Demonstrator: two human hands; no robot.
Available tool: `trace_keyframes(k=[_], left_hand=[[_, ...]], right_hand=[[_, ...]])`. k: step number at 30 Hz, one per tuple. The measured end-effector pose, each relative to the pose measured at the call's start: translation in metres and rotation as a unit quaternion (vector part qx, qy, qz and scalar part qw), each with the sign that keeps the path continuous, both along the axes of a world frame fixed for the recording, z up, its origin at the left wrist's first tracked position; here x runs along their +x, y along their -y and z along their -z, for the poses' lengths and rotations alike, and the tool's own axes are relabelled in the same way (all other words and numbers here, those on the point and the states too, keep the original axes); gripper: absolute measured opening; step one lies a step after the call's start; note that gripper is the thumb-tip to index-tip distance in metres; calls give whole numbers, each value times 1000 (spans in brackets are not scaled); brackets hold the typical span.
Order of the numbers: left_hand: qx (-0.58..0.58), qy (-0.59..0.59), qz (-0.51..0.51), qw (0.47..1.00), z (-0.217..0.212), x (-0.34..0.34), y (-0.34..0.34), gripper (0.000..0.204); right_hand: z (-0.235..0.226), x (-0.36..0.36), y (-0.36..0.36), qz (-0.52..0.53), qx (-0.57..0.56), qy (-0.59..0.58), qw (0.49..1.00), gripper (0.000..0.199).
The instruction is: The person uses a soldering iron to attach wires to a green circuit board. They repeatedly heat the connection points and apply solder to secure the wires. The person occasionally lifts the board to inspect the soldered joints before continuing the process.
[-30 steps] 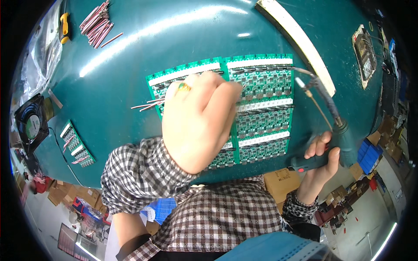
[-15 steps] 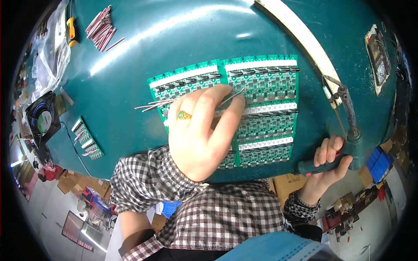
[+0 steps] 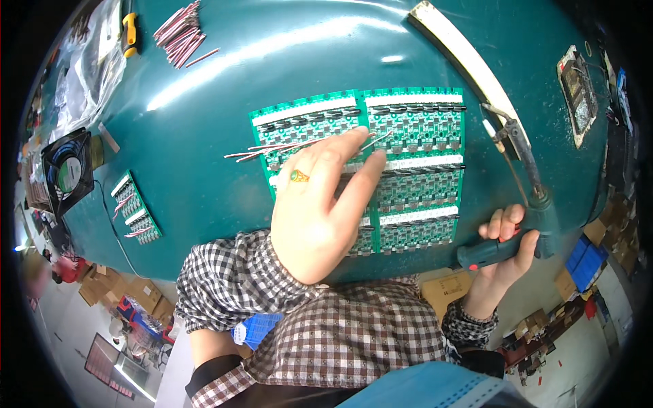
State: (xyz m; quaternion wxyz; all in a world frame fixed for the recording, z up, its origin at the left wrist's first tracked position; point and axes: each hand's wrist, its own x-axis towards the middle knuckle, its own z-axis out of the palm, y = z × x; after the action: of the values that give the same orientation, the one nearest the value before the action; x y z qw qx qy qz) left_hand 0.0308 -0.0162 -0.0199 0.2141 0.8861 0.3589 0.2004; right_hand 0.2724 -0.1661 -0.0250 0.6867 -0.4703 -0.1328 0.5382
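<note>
My left hand (image 3: 316,211), with a ring on one finger, lies over two green circuit board panels (image 3: 422,197) set side by side. Its thumb and fingers close on thin red and white wires (image 3: 262,151). Their left ends stick out past the panel edge, and bare-looking tips (image 3: 378,141) show between the thumb and forefinger. At the right, my right hand (image 3: 507,255) is wrapped round the dark green handle of a soldering gun (image 3: 539,221). Its metal arm and thin feed tube point up and left, with the tip (image 3: 484,109) right of the panels, apart from them.
A bundle of red and white wires (image 3: 180,34) lies at the far left near a yellow-handled tool (image 3: 130,34). A small black fan (image 3: 68,170) and a small wired board (image 3: 136,211) are at left. A long pale curved strip (image 3: 462,58) and a worn tray (image 3: 578,95) are at right.
The whole view has shifted slightly. The soldering gun has moved a little left and up, closer to the panels. My left hand keeps its hold on the wires at about the same place.
</note>
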Motion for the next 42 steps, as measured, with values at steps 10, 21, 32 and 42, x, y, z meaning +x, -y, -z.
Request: trace_keyframes(k=[10,21,32,42], left_hand=[[-14,0,-213,977,-15,-97,-100,22],[107,-73,-109,986,24,-97,-153,13],[-93,71,-25,993,-30,-15,-51,9],[-66,-16,-8,998,-41,9,-34,15]], right_hand=[[-4,3,8,-2,21,31,999,39],[-9,-1,13,-31,24,59,998,35],[-3,11,17,-24,33,88,995,39],[-2,8,23,-3,16,98,995,40]])
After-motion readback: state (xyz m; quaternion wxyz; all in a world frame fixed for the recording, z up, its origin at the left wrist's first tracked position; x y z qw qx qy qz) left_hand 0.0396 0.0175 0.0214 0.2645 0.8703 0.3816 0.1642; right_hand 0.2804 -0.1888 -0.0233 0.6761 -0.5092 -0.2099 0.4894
